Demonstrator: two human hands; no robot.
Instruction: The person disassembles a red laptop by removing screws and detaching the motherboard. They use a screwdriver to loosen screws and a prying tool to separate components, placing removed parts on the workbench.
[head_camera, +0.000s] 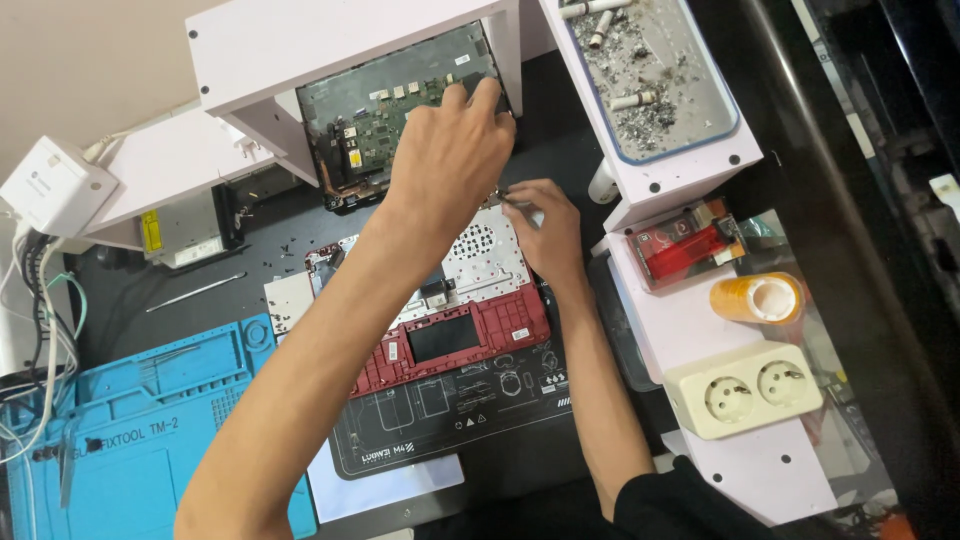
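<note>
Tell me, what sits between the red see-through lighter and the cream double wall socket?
In the head view, an orange roll of tape lies between the red lighter and the cream socket.

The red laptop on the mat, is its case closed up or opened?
Opened. The red laptop lies with its bare inner frame showing, and the circuit board sits apart under the left hand.

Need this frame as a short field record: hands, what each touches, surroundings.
left hand: reaching onto the dark laptop base with green circuit board, fingers on its far edge
right hand: pinching something small; too small to identify
beneath hands: red laptop palmrest shell with perforated metal plate
work surface: black printed repair mat
left side: blue silicone repair mat
right side: cream double wall socket, orange tape roll
</note>
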